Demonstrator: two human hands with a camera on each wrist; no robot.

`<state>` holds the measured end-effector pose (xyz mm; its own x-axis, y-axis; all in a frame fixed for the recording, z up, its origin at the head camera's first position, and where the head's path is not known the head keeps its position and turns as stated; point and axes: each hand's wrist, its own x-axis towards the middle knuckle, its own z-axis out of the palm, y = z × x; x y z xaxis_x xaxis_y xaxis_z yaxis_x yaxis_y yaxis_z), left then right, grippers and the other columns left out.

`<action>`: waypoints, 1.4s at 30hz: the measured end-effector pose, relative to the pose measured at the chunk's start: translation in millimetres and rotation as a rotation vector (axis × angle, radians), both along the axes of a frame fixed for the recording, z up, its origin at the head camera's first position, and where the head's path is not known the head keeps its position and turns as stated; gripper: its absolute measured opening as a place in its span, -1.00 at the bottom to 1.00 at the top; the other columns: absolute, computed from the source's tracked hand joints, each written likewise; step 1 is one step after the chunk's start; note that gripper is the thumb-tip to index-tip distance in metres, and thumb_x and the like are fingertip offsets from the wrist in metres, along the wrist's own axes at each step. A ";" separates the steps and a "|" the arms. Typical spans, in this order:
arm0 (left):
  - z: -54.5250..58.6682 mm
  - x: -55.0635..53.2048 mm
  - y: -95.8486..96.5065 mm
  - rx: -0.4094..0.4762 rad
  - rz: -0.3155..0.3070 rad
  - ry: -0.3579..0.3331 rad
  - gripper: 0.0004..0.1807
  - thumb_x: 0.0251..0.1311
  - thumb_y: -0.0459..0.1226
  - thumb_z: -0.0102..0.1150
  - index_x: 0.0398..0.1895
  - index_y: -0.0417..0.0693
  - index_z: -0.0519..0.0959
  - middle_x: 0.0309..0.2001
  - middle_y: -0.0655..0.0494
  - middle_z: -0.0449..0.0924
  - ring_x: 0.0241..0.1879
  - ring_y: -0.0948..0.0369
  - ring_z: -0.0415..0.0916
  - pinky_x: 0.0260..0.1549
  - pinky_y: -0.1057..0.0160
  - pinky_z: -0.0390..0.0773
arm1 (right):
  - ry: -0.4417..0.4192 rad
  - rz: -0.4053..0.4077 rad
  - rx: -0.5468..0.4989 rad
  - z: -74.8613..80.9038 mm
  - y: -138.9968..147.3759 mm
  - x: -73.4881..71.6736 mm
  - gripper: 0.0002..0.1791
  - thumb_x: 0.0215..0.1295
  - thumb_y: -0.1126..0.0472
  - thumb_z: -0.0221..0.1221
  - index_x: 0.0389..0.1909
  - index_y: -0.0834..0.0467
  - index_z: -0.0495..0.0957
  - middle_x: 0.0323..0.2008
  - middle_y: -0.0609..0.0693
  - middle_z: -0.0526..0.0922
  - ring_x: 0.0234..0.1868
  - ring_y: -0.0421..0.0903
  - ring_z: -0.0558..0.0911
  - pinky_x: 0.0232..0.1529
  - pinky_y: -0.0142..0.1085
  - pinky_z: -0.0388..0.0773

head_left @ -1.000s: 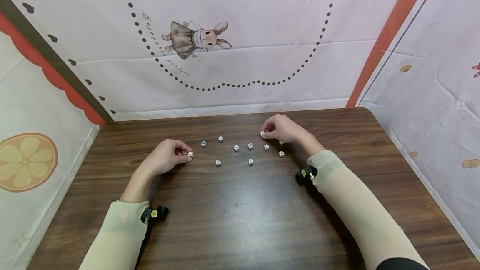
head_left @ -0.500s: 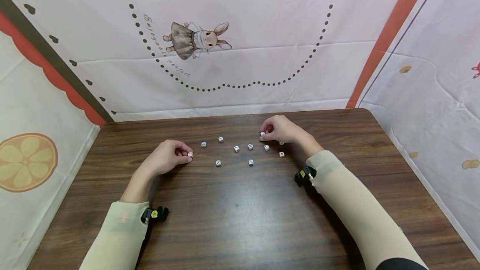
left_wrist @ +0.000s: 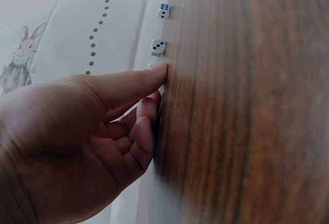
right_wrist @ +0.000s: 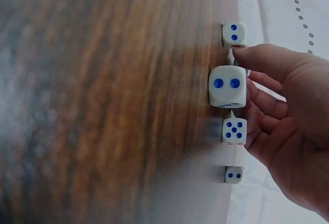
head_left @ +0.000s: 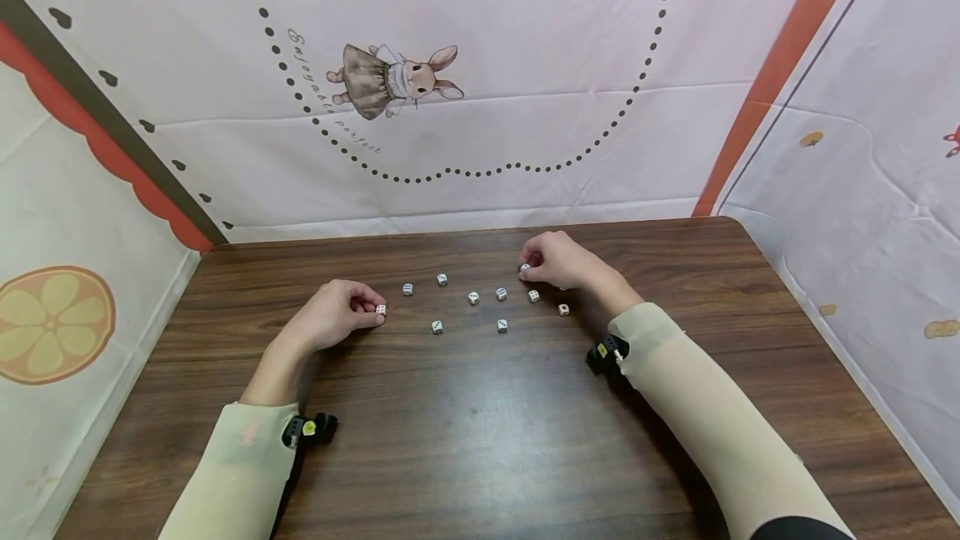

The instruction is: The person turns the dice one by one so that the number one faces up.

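On the left of the wooden table, my left hand (head_left: 337, 313) pinches a white die (head_left: 381, 310) between thumb and fingertips. In the left wrist view the thumb hides most of that die, and another die (left_wrist: 158, 48) sits just beyond the thumb tip. Farther back on the right, my right hand (head_left: 564, 260) pinches a second die (head_left: 525, 268), partly covered by the fingers. Nearest to it lies a loose die (head_left: 533, 296). The right wrist view has a large-looking die (right_wrist: 227, 86) in front of the right hand, showing two blue pips.
Several more dice are scattered between the hands, among them a die (head_left: 437, 327) and a die (head_left: 502, 326) nearer the front. One die (head_left: 564, 310) lies by the right wrist. A printed cloth (head_left: 480, 90) hangs behind the table's (head_left: 465, 440) back edge.
The right hand and forearm have shifted very slightly left, and the fingers cover a bit more of their die. The left hand stays in place with its die.
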<state>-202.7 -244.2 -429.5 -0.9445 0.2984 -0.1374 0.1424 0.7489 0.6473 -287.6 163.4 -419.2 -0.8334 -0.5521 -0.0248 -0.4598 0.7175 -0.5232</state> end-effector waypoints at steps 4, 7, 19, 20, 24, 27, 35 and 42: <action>0.0 -0.5 -0.1 0.003 -0.003 0.000 -0.85 0.31 -0.26 0.48 -0.13 -0.11 0.77 -0.29 0.10 0.67 -0.27 0.16 0.54 -0.22 0.15 0.54 | -0.014 0.002 -0.013 1.5 0.8 1.2 -0.86 0.33 0.23 0.42 -0.15 0.18 0.76 -0.30 -0.06 0.75 -0.21 -0.11 0.67 -0.05 -0.15 0.58; 0.2 -1.0 -0.3 0.004 -0.004 0.001 -0.86 0.32 -0.27 0.48 -0.13 -0.11 0.77 -0.30 0.10 0.66 -0.28 0.16 0.54 -0.23 0.16 0.53 | -0.025 0.009 -0.026 1.7 1.7 1.0 -0.87 0.37 0.24 0.40 -0.12 0.18 0.77 -0.29 -0.06 0.75 -0.20 -0.12 0.67 -0.05 -0.15 0.59; 0.1 -2.2 -0.8 0.008 -0.004 0.004 -0.86 0.32 -0.27 0.48 -0.13 -0.12 0.77 -0.30 0.11 0.66 -0.28 0.16 0.54 -0.24 0.17 0.54 | -0.059 0.016 -0.101 2.9 5.1 1.9 -0.95 0.39 0.29 0.40 -0.18 0.15 0.74 -0.34 -0.07 0.69 -0.28 -0.11 0.59 -0.19 -0.20 0.52; 0.3 -2.3 -0.8 0.008 -0.003 0.003 -0.86 0.32 -0.27 0.48 -0.13 -0.12 0.77 -0.30 0.10 0.66 -0.28 0.16 0.54 -0.24 0.17 0.54 | -0.062 0.014 -0.101 2.9 5.0 1.8 -0.95 0.40 0.29 0.39 -0.18 0.15 0.73 -0.34 -0.07 0.69 -0.27 -0.11 0.60 -0.18 -0.20 0.52; 0.3 -2.5 -0.8 0.007 -0.001 0.004 -0.85 0.32 -0.27 0.48 -0.13 -0.12 0.77 -0.30 0.11 0.66 -0.28 0.16 0.54 -0.24 0.17 0.54 | -0.065 0.004 -0.092 2.9 4.3 1.0 -0.94 0.39 0.29 0.39 -0.18 0.17 0.72 -0.34 -0.07 0.70 -0.26 -0.11 0.60 -0.16 -0.20 0.52; 0.0 -2.9 -0.9 0.006 0.001 0.004 -0.86 0.32 -0.27 0.48 -0.13 -0.11 0.77 -0.30 0.11 0.66 -0.28 0.16 0.54 -0.24 0.17 0.53 | -0.068 -0.006 -0.083 3.0 4.1 0.8 -0.93 0.38 0.29 0.40 -0.19 0.17 0.72 -0.35 -0.07 0.69 -0.27 -0.12 0.60 -0.18 -0.22 0.51; 0.1 -3.2 -1.0 0.005 0.000 0.005 -0.86 0.32 -0.26 0.48 -0.13 -0.11 0.77 -0.30 0.10 0.66 -0.28 0.16 0.53 -0.24 0.16 0.53 | -0.077 -0.008 -0.087 1.3 5.0 -0.8 -0.88 0.32 0.31 0.42 -0.16 0.17 0.74 -0.37 -0.08 0.68 -0.31 -0.14 0.58 -0.22 -0.26 0.49; -0.7 -2.5 -0.8 0.004 0.001 0.000 -0.86 0.32 -0.28 0.48 -0.13 -0.11 0.77 -0.30 0.10 0.66 -0.27 0.16 0.54 -0.23 0.16 0.53 | -0.073 0.041 -0.070 2.1 4.4 -0.3 -0.76 0.32 0.31 0.41 -0.01 0.16 0.75 -0.36 -0.06 0.68 -0.35 -0.14 0.58 -0.26 -0.24 0.52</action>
